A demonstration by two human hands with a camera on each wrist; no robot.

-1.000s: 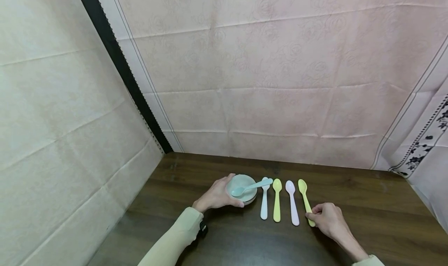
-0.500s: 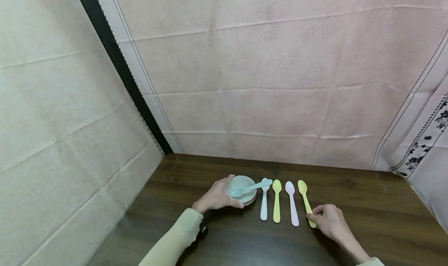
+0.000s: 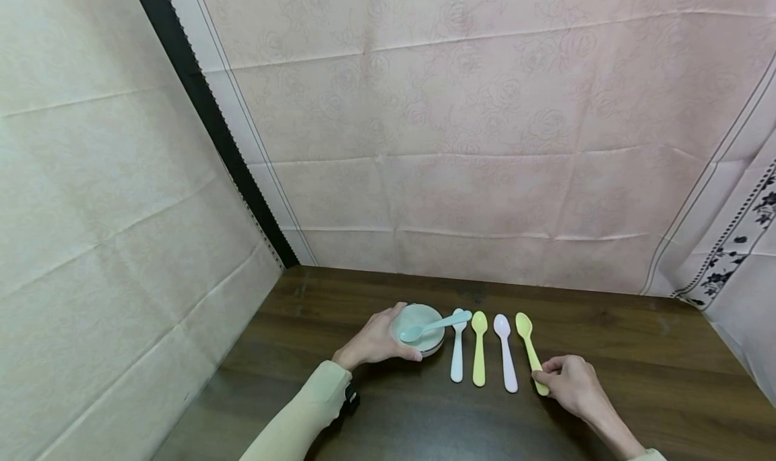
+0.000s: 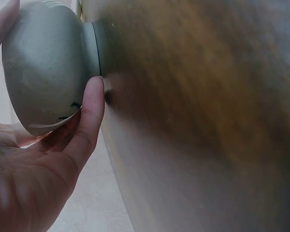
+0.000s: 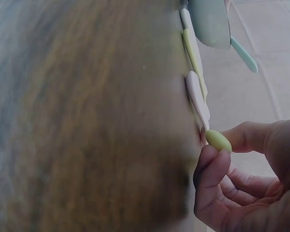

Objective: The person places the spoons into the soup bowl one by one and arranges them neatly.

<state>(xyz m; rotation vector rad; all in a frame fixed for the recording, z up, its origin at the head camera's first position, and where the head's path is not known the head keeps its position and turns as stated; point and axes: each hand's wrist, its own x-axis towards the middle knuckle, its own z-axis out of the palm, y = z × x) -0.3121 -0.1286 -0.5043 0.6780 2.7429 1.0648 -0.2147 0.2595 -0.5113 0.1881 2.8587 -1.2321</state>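
At the left, the left hand wraps round the side of a pale green bowl, fingers spread along the far wall and thumb low on the near side, close to the foot. The bowl looks stiff, smooth and fairly light, perhaps a little slippery, so a broad hold low on the wall should suit it best. An aqua spoon leans in the bowl, its handle over the rim and reaching above the head of the next spoon; it could probably slide if the bowl tipped. On the counter, just right of the bowl, lie a pale blue spoon, a green spoon and a lilac spoon, side by side, apart, handles towards the person, between the hands. Farthest right, a yellow-green spoon slants a little, its handle end pinched between thumb and fingers of the right hand. The spoons look like light, rigid plastic, hardly fragile; lying so flat, they seem easiest to take by the rounded handle end.
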